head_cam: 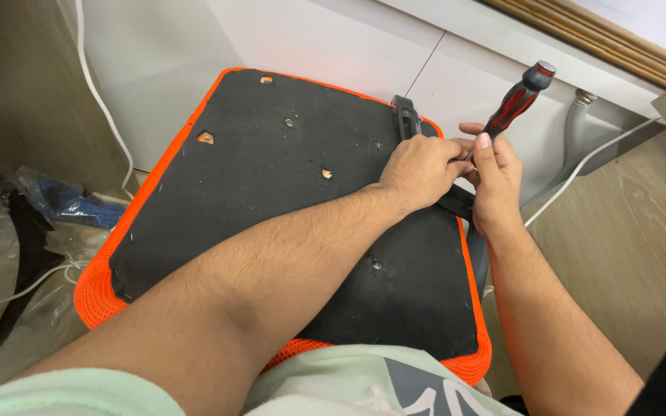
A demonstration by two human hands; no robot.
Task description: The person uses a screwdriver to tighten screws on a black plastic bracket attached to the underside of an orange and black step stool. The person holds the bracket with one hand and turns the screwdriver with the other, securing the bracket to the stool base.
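While right hand [495,181] grasps one screwdriver [518,100], handle pointing up and away, tilted right, left hand [422,169] clenches on black bracket [406,115] at upturned orange seat [294,208].

the upturned chair seat panel [271,200] is matt black, edged all round in bright orange mesh [98,296]. the screwdriver handle [519,98] is black with red stripes and a red cap. a white cable [102,100] crosses the white wall; the wooden floor [626,246] is pale brown, grained. the shirt [348,385] is pale mint green with a grey print.
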